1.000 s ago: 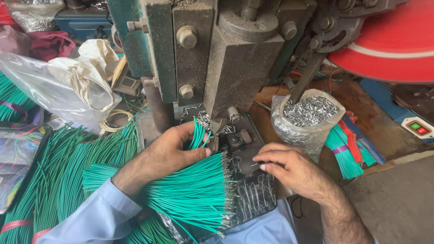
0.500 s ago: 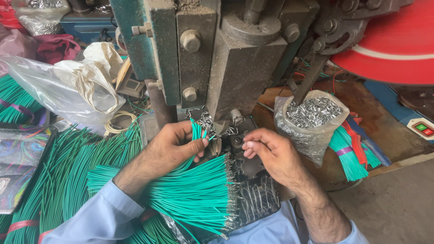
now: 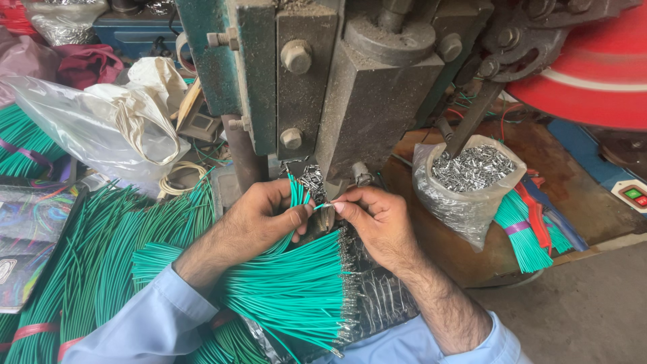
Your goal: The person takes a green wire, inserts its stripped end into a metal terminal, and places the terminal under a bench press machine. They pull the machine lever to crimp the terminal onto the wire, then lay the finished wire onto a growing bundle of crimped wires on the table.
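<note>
Right hand [image 3: 377, 219] moved left, green wire [image 3: 322, 205] pinched between both hands' fingers [image 3: 340, 207]

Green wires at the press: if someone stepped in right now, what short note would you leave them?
Left hand: grips a small bunch of green wires, ends up by the press.
Right hand: fingertips pinch one wire's end beside the left thumb.
Done: fanned wires with metal tips lie across the lap.
Left: long green wires piled on the left; bag of metal terminals sits to the right.
</note>
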